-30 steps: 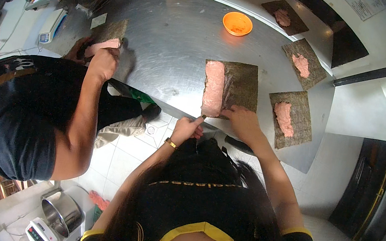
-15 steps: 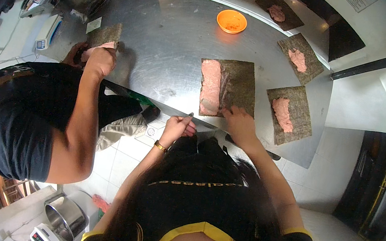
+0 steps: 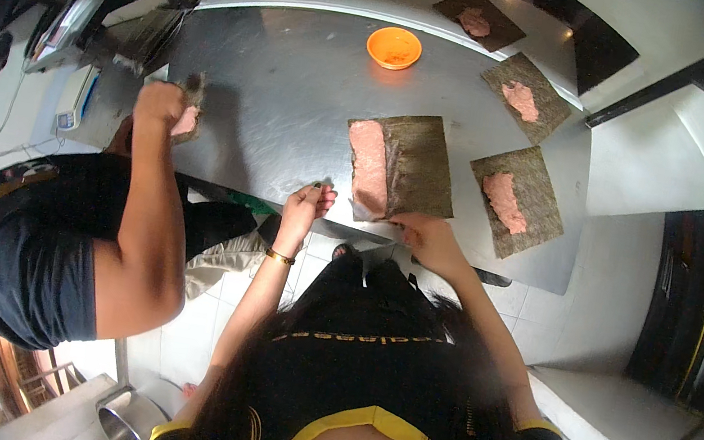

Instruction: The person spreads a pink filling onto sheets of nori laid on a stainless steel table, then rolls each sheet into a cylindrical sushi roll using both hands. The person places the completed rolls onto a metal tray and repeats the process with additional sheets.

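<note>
A dark green seaweed sheet [image 3: 423,171] lies at the table's near edge, with a band of pink paste [image 3: 368,154] along its left side. My right hand [image 3: 429,241] is closed at the sheet's lower edge, around what looks like the handle of a metal spatula. The flat spatula blade [image 3: 368,200] rests on the lower end of the paste; the handle is mostly hidden by my fingers. To the left of the sheet, apart from it, my left hand [image 3: 309,203] is held over the table edge with fingers curled together. Whether anything is in them cannot be seen.
On the right and far right lie several more seaweed sheets with paste, such as a near sheet [image 3: 541,221]. An orange bowl [image 3: 394,49] stands at the back of the steel table [image 3: 283,100]. At left a co-worker's arm [image 3: 143,216] works over another sheet [image 3: 188,127], near a scale [image 3: 77,99].
My left hand has shifted left, away from the sheet. My right hand has come down toward the table edge; the blade is at the paste's lower end. The co-worker's hand has lifted and moved left.
</note>
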